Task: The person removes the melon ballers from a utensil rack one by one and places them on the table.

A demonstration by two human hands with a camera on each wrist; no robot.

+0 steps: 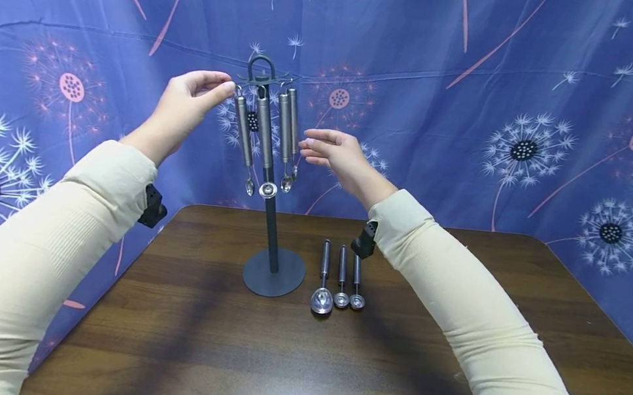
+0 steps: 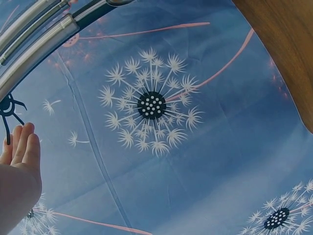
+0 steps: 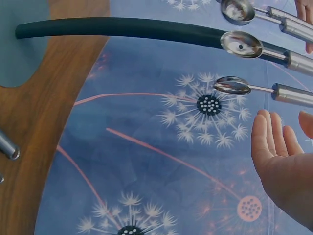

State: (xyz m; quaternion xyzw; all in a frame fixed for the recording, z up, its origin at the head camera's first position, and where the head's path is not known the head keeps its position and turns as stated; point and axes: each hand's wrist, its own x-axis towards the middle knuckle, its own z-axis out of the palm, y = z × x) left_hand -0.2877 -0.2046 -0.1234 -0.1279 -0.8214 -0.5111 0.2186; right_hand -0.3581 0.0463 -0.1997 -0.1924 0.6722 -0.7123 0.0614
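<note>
One leftmost spoon to notice, hanging nearly upright on the rack, just right of nearer left hand (cannot tell whether pinching); near other handles, right hand with fingers loosely extended

Stand, hanging spoons block — front tabletop passable

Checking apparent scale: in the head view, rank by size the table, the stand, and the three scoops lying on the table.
1. Table
2. Stand
3. Leftmost scoop
Middle scoop and right scoop: smallest, too alike to rank.
</note>
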